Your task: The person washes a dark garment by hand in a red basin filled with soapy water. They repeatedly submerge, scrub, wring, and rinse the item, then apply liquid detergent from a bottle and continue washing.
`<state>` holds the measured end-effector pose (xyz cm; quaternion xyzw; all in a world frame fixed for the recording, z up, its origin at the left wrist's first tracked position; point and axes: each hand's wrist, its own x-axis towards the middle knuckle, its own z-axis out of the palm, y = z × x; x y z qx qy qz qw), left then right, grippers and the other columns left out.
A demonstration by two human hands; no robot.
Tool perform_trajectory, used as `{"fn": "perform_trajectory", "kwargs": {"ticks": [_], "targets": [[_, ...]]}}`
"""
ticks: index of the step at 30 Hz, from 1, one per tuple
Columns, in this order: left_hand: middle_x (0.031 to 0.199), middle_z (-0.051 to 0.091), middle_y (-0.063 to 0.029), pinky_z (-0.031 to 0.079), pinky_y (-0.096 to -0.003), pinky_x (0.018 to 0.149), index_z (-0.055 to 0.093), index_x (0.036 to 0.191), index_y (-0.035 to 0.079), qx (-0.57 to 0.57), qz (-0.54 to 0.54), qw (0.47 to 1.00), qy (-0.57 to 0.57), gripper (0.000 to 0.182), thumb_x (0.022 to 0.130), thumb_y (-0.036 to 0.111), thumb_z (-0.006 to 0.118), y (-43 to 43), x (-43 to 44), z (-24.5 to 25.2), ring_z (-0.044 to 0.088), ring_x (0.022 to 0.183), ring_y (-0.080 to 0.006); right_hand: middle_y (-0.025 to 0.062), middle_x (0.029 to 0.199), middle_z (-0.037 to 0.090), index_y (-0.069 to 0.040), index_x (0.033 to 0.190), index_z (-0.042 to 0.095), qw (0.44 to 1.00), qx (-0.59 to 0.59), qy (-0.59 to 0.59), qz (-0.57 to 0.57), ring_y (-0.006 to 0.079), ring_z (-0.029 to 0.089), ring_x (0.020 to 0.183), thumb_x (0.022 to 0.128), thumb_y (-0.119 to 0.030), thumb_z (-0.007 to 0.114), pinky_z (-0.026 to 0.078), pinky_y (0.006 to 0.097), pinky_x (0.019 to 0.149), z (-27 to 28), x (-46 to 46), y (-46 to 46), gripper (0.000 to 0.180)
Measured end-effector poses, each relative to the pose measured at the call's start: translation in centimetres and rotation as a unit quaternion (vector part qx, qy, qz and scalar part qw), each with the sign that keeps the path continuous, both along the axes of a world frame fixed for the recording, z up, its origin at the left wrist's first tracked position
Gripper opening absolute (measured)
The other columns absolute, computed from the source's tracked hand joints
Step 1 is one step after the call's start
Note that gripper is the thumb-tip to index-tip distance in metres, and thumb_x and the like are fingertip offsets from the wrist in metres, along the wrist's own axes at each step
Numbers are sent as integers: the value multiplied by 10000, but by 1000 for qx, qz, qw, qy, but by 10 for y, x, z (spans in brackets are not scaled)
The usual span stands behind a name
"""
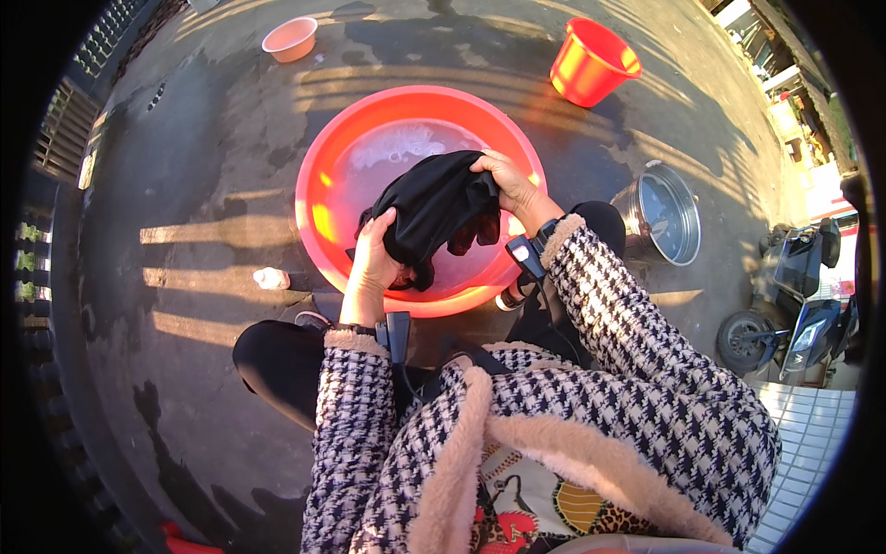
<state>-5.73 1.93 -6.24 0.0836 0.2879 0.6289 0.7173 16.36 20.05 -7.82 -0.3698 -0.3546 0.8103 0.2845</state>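
Observation:
Between my two hands a black cloth garment [443, 201] is stretched above a large red plastic basin [422, 97]. My left hand [374, 256] grips its near left end, thumb on top. The upper right edge is pinched in my right hand [509, 183]. Dark reddish folds hang from the garment's underside, low over the basin; whether they touch the water is hard to tell. Cloudy water [360, 159] with a patch of white suds [408, 142] lies in the basin. My fingers beneath the cloth are partly hidden.
A red bucket [588, 66] stands beyond the basin at right, a small pink basin [291, 40] at far left. By my right knee is a metal bucket [664, 215]. A small white bottle [271, 278] lies left on the wet concrete. A parked scooter [789, 305] is farther right.

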Motion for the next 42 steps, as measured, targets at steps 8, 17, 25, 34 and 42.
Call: {"fn": "perform_trajectory", "kwargs": {"ticks": [8,17,25,34,42], "targets": [[964,689,-48,542,-386,799,654,1012,81,-162,93,982,5,448,900,515,642,-3,22,-63,662,861,-207,218,905,604,-49,1095,479,831,492,-260,-18,420,625,861,808,-101,611,510,440,771,29,-86,-154,319],[1060,653,-66,495,-351,879,610,1103,42,-262,94,960,-33,342,986,330,468,-5,71,-95,616,982,-231,264,808,640,1,900,586,779,381,-494,-64,488,607,806,917,-280,521,491,530,693,-2,-86,-120,289],[1024,651,-70,501,-386,888,614,1124,78,-262,106,959,-21,325,951,345,549,-8,54,-69,609,1000,-220,239,733,580,1,854,535,837,447,-315,-23,457,594,714,913,-181,563,476,466,616,-4,-84,-164,194],[1006,667,-50,470,-273,848,663,1099,28,-155,24,936,316,396,884,360,670,-15,-29,-40,618,914,-146,229,942,654,-5,1065,662,620,574,-492,209,400,649,873,932,-341,529,524,455,747,-77,-5,-63,385],[904,693,-61,496,-278,775,678,1073,5,-154,-152,785,580,380,842,305,718,-38,-79,-117,640,839,-152,224,1021,681,18,1057,672,762,286,-470,342,330,645,980,861,-591,603,476,398,862,-76,-11,-83,643]]}}
